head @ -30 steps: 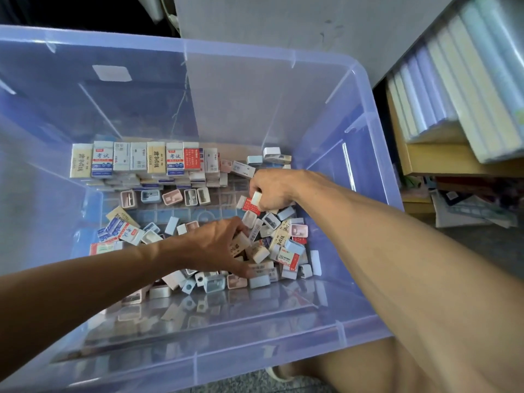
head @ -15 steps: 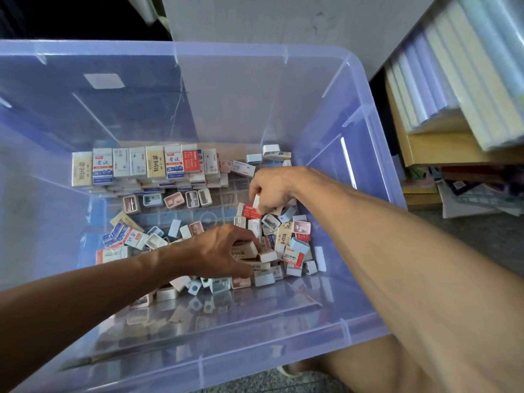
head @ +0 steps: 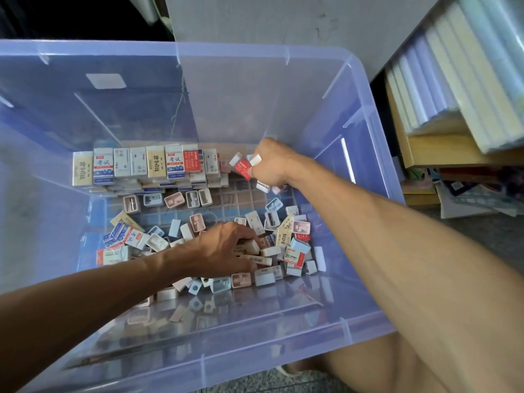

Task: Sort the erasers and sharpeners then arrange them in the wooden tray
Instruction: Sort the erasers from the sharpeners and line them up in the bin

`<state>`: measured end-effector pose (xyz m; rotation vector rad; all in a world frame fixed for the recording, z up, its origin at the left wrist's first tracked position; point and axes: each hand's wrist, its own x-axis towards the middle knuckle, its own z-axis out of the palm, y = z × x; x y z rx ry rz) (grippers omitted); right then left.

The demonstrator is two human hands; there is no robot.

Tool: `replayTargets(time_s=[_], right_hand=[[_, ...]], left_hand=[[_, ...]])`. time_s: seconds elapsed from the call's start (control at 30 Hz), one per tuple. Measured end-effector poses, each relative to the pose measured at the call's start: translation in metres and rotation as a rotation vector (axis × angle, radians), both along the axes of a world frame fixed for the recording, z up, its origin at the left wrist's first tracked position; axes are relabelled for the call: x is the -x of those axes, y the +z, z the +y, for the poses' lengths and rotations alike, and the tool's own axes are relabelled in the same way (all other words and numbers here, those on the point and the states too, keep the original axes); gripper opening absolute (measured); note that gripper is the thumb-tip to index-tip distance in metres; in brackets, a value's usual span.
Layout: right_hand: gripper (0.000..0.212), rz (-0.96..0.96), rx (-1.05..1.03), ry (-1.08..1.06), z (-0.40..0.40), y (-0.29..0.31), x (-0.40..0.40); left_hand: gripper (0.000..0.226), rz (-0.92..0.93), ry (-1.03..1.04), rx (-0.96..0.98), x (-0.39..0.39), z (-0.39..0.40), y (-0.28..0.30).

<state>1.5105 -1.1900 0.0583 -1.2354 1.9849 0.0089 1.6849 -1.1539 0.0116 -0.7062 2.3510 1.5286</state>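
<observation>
**Head view: both hands in the eraser bin**

Along the far edge of the translucent blue plastic bin (head: 351, 89) stands a row of upright boxed erasers (head: 141, 165). Near the front edge, the left hand (head: 218, 251) grips a cream eraser (head: 249, 246) in the loose pile (head: 283, 239). At the row's right end, the right hand (head: 272, 163) clutches a red-sleeved eraser (head: 242, 167).

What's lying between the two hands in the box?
In the head view, loose sharpeners and small erasers lie jumbled between the left hand and right hand, with a bare patch of bin floor above them.
</observation>
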Motion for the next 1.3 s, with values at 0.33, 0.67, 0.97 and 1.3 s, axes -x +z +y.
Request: replayTargets(time_s=[0.33, 0.67, 0.97, 1.3], right_hand=[[0.026, -0.164, 0.116, -0.250, 0.003, 0.024, 0.001], [0.020, -0.432, 0.104, -0.482, 0.001, 0.023, 0.000], [0.006, -0.577, -0.042, -0.469, -0.002, 0.023, -0.010], [0.017, -0.486, -0.037, -0.484, -0.014, -0.006, -0.034]], left_hand=[[0.022, -0.031, 0.020, 0.005, 0.012, 0.008, -0.003], [0.019, -0.031, 0.217, -0.020, -0.012, -0.019, 0.026], [0.013, -0.136, 0.539, 0.000, -0.063, -0.034, 0.065], [0.015, 0.004, 0.956, -0.220, -0.111, -0.031, 0.102]])
